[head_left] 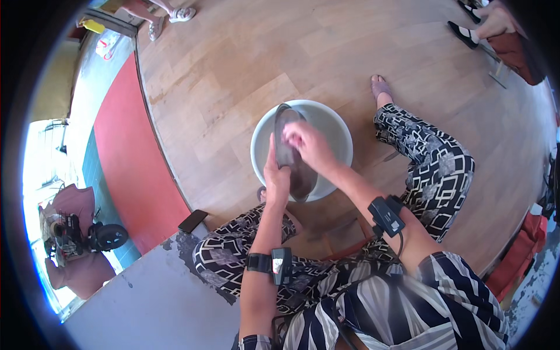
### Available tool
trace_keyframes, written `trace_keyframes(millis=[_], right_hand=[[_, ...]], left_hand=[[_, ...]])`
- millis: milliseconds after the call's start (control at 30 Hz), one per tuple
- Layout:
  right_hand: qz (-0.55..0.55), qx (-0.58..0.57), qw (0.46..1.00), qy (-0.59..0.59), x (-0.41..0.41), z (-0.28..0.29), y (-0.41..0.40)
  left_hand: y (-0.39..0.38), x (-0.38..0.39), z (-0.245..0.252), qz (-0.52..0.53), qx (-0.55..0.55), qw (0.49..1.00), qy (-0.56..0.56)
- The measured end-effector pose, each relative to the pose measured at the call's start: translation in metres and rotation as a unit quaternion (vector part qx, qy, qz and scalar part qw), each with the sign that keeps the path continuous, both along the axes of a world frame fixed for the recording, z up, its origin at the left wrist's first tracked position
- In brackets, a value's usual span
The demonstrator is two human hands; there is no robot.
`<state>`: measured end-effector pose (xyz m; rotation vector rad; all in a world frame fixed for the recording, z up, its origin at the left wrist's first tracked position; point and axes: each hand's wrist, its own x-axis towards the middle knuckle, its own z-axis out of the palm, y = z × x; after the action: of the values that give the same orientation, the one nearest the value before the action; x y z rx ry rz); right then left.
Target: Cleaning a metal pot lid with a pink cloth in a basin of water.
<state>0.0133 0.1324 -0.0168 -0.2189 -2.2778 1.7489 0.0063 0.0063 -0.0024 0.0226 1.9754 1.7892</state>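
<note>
A round white basin (344,144) stands on the floor between my legs. Over it, my left hand (276,177) grips the near left side of a dark, translucent shallow bowl or lid, which is tilted steeply on edge. My right hand (301,138) is at the inner face of this dark vessel (302,179), its fingers bent and blurred by motion. Whether those fingers hold something small, such as a cloth, cannot be made out. The basin's contents are mostly hidden behind the vessel and my hands.
A smartphone (193,221) lies at the corner of a worn grey surface (153,297) on the left. A red mat (131,157) lies beyond it. Other people's feet show at the upper left and upper right. A red bag-like thing (516,258) is at the right.
</note>
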Motion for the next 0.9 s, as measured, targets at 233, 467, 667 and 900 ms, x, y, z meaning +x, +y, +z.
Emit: trace_keyframes(millis=[233,467,667,900], right_hand=[[-0.022,0.0,0.999,-0.04,-0.075,-0.045,0.035],[-0.04,0.028,0.998,-0.04,-0.053,-0.012,0.017],[-0.032,0.064,0.997,0.042,-0.013,0.013,-0.002],[0.018,0.075,0.994,0.072,0.031,0.027,-0.017]], left_hand=[[0.008,-0.003,0.016,-0.022,0.025,0.998,-0.046],[0.008,-0.009,0.004,-0.02,0.036,0.998,-0.044],[0.011,-0.009,0.004,-0.007,0.04,0.997,-0.059],[0.009,-0.011,-0.004,0.021,0.096,0.992,-0.074]])
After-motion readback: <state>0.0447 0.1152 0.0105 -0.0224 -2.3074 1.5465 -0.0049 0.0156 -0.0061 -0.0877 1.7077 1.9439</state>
